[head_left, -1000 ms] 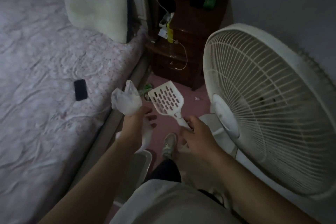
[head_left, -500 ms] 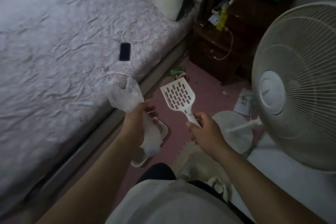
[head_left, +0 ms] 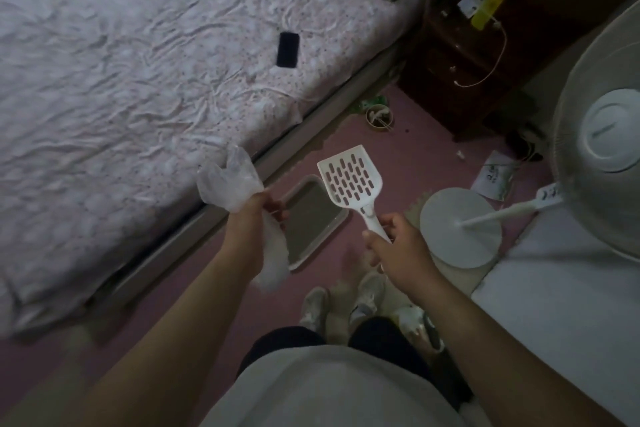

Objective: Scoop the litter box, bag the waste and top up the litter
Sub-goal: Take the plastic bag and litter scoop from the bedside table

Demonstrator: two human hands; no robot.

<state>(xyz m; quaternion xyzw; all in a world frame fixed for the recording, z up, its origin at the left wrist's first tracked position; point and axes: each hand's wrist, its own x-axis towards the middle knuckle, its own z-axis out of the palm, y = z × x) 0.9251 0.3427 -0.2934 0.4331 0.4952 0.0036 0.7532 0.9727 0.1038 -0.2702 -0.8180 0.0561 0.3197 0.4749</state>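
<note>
The left hand (head_left: 254, 218) is closed around the gathered middle of a thin, translucent plastic bag (head_left: 230, 184), with one crumpled end bunching up above the fist and the other hanging limp below it past the wrist. The right hand (head_left: 394, 253) grips the white handle of a slotted litter scoop (head_left: 349, 178), fingers wrapped round the lower end, the perforated blade raised and tilted away from the person (its slots show dark against the floor behind). Between the two hands, on the pink floor (head_left: 415, 163), sits the litter box (head_left: 313, 222), a shallow pale tray holding grey litter; it lies just beside the bed frame, and the bag's hanging end covers its near-left corner. The bed (head_left: 138, 80) fills the left side under a wrinkled, pale printed sheet, and a dark phone (head_left: 287, 50) lies flat on it, well apart from the hands. A white standing fan (head_left: 595, 156) leans in from the right, its round base (head_left: 460, 227) resting on the floor near the right hand. A dark wooden nightstand (head_left: 467, 55) stands in the far corner with a white cable trailing down its front, and a small bowl (head_left: 379, 116) sits on the floor near the bed's edge. The person's shoes (head_left: 313, 308) show below the scoop.
</note>
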